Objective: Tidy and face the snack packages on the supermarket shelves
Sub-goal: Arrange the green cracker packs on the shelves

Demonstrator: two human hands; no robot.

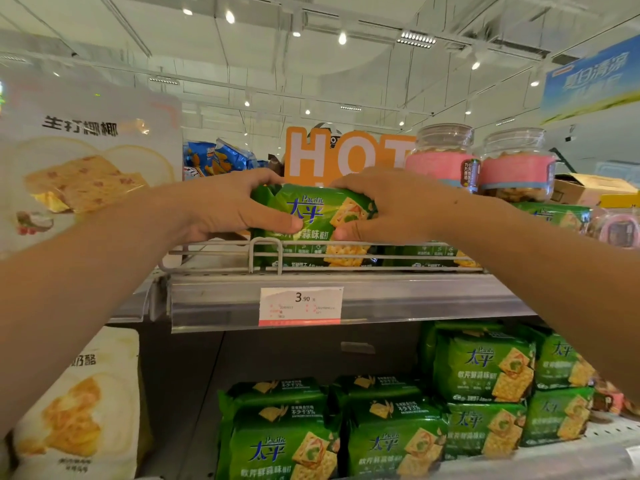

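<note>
- Both hands, left (239, 206) and right (377, 206), grip one green cracker pack (311, 220) on the top shelf (346, 296), front facing out.
- The lower shelf packs (381, 424) lie in uneven stacks; facing looks barely begun.

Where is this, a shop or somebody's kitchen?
A shop, most likely a supermarket: a price tag clipped to the shelf edge, many identical green cracker packs below, and an orange HOT sign.
</note>
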